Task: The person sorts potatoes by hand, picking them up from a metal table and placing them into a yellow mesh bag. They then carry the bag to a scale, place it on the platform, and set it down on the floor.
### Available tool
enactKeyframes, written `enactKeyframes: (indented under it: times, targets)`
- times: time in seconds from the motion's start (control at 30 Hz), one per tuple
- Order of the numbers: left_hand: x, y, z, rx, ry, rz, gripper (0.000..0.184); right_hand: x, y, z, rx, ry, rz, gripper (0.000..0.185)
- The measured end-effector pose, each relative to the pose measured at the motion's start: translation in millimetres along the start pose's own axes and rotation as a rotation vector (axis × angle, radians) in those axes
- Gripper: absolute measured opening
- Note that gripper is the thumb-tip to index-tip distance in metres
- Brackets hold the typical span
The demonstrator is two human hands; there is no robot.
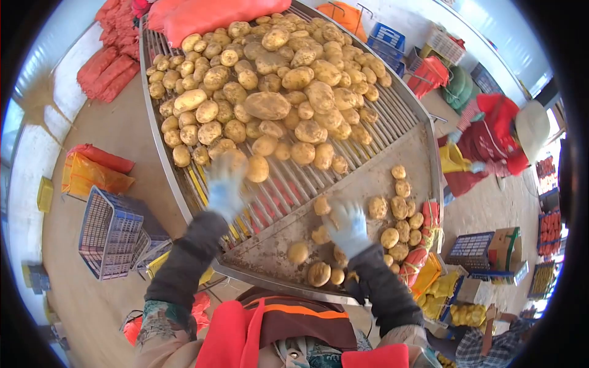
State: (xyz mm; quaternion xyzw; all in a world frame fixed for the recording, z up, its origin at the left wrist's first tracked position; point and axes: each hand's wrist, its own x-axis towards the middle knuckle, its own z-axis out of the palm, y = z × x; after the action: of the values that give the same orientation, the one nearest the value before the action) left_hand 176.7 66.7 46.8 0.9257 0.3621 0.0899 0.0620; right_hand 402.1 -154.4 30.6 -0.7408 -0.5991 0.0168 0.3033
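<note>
My left hand (226, 191), in a pale blue glove, is over the slatted metal rack (288, 199), at the near edge of a large heap of potatoes (267, 106). Its fingers are smeared by motion beside a potato (257, 168), so their grip is unclear. My right hand (348, 228), gloved the same way, is over the flat metal tray (264, 254) with its fingers apart. A potato (322, 205) and another potato (320, 234) lie close to its fingertips. Several potatoes (402, 230) lie scattered to its right, and others nearer me.
A full red mesh sack (215, 17) lies across the rack's far end. A rolled red net (423, 242) lies along the tray's right edge. Blue crates (116, 233) stand on the floor at left. At right, a person in red (491, 138) holds something yellow (454, 158).
</note>
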Motion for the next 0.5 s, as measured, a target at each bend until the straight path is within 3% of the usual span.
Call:
enactKeyframes:
  times: [0.03,0.07,0.13,0.2,0.33,0.4,0.43,0.5]
  targets:
    - [14,-19,-1,0.075,0.157,-0.11,0.083,34,2,-2,-0.055,0.013,-0.068,0.043]
    - [23,-27,-1,0.082,0.167,-0.128,0.083,72,1,-1,-0.108,0.027,-0.139,0.046]
    - [32,-42,1,-0.432,-0.185,-0.219,0.089,140,-3,11,-0.164,-0.018,-0.229,0.054]
    - [19,-28,6,-0.387,-0.088,-0.221,0.087,197,-15,29,-0.209,-0.065,-0.237,0.063]
    - [-25,0,22,-0.152,0.001,0.013,0.073,283,-31,71,-0.23,-0.112,-0.205,0.071]
    - [-47,9,22,-0.191,-0.033,0.082,0.06,309,-35,96,-0.221,-0.191,-0.007,0.079]
    - [-57,16,22,-0.191,-0.033,0.062,0.06,319,-44,91,-0.282,-0.404,0.092,0.08]
    - [-75,34,26,-0.252,-0.177,0.136,0.051,315,-57,79,-0.295,-0.474,0.075,0.081]
